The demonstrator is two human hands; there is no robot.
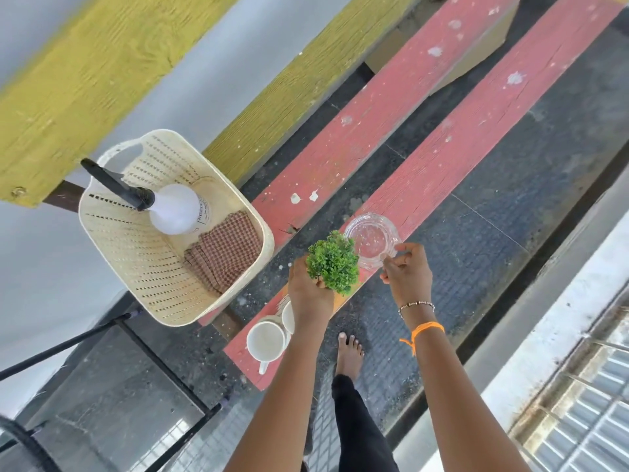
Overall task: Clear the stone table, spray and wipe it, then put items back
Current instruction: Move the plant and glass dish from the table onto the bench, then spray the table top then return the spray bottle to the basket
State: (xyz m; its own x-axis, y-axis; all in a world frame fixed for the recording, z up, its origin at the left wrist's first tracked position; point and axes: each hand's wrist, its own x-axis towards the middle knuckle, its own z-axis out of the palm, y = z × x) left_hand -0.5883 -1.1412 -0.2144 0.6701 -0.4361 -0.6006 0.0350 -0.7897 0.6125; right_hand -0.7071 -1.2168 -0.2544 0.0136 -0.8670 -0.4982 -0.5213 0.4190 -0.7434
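Note:
My left hand [308,291] grips a small green artificial plant [334,262] from below, just above the red bench plank [452,148]. My right hand [406,270] pinches the near rim of a clear glass ashtray [369,238] that sits on that plank. Two white mugs [267,338] stand on the plank's near end, the second one partly hidden behind my left wrist. A cream plastic basket [143,247] on the left holds a white spray bottle [175,209] with a black nozzle and a folded brown checked cloth [226,253].
A second red plank [357,107] runs parallel farther left, and yellow planks [78,80] lie beyond it. A black metal chair frame [143,349] stands at lower left. My bare foot [349,352] is on the dark stone floor. A white ledge and railing [561,352] run along the right.

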